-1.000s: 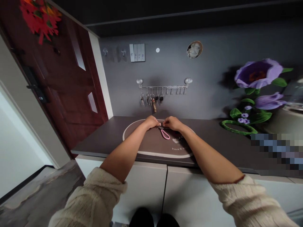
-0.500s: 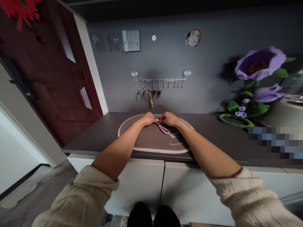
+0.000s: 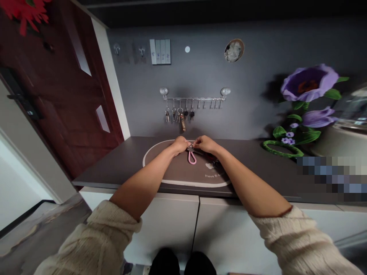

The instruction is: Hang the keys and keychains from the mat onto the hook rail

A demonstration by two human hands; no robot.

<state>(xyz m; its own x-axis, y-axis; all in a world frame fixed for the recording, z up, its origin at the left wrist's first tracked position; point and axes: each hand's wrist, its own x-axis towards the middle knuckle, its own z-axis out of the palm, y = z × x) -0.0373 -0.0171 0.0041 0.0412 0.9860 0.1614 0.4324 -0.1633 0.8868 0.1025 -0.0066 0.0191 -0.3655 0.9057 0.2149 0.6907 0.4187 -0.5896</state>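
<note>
My left hand point(image 3: 181, 145) and my right hand point(image 3: 205, 144) meet over the far part of a brown oval mat point(image 3: 177, 172), fingers pinched close together. Between them is a keychain with a pink cord loop point(image 3: 192, 157), which hangs down toward me from small metal parts at my fingertips. Those parts are too small to make out fully. Beside my right wrist, a dark object with some red, perhaps more keys point(image 3: 215, 163), lies on the mat, partly hidden by my forearm.
On the wall ahead, a clear hook rail point(image 3: 195, 99) carries several key sets point(image 3: 182, 120) at its left half. Purple flowers point(image 3: 311, 86) with a green ring base stand at the right. A dark red door point(image 3: 65, 95) is at the left. White cabinets point(image 3: 160, 217) are below the counter.
The pink cord loop has swung from pointing right to hanging nearly straight toward me. Both hands stay close together in about the same place. The view has shifted slightly.
</note>
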